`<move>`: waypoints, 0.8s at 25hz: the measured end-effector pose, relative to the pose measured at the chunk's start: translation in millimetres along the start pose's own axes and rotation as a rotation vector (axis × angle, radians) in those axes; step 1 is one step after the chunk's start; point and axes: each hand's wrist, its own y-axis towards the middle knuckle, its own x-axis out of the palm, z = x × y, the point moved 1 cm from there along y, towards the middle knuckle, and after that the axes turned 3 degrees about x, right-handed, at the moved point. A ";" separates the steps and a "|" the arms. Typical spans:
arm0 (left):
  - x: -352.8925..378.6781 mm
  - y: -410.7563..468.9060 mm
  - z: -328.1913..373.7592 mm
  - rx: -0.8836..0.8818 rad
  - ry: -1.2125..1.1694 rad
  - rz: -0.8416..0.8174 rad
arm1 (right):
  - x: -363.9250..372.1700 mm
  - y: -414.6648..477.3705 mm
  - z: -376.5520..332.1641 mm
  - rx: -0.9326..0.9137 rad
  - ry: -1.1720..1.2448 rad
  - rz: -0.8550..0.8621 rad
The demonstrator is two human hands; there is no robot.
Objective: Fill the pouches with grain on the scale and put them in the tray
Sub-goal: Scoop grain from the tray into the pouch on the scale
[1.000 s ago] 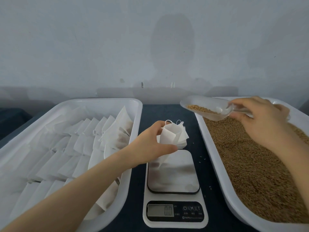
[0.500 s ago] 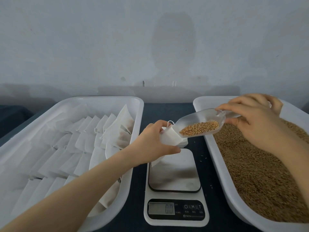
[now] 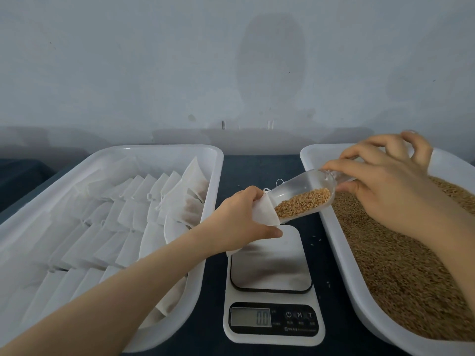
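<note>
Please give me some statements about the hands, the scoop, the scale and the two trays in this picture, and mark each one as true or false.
1. The left hand holds a white pouch just over the far end of the scale. True.
2. The scoop in the right hand is empty. False: it carries grain and is tilted toward the pouch mouth.
3. The scale display shows zero. True.
4. The grain tray stands left of the scale. False: it stands on the right; the left tray holds pouches.
</note>
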 end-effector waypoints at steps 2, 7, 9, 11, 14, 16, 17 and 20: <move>0.3 0.0 0.1 0.010 0.029 -0.002 | -1.8 0.6 -3.1 -0.018 -0.019 -0.001; 1.8 -0.3 1.3 0.024 0.046 0.010 | -5.9 1.3 -8.1 -0.051 -0.066 0.037; 2.8 -0.3 1.8 0.020 0.048 0.011 | -7.5 2.0 -10.4 -0.063 -0.090 0.058; 3.6 -0.1 1.9 0.013 0.045 0.008 | -9.4 3.2 -13.0 -0.081 -0.110 0.071; 3.4 -0.2 2.3 0.002 0.054 0.020 | -11.9 3.8 -15.1 -0.082 -0.118 0.072; 3.0 -0.7 2.3 -0.005 0.046 0.023 | -13.7 4.2 -15.9 -0.083 -0.116 0.064; 3.1 -1.6 2.7 -0.003 0.047 0.019 | -14.6 4.9 -16.5 -0.088 -0.118 0.062; 4.3 -2.5 4.4 0.025 0.097 0.001 | -18.4 8.5 -19.8 -0.125 -0.135 0.062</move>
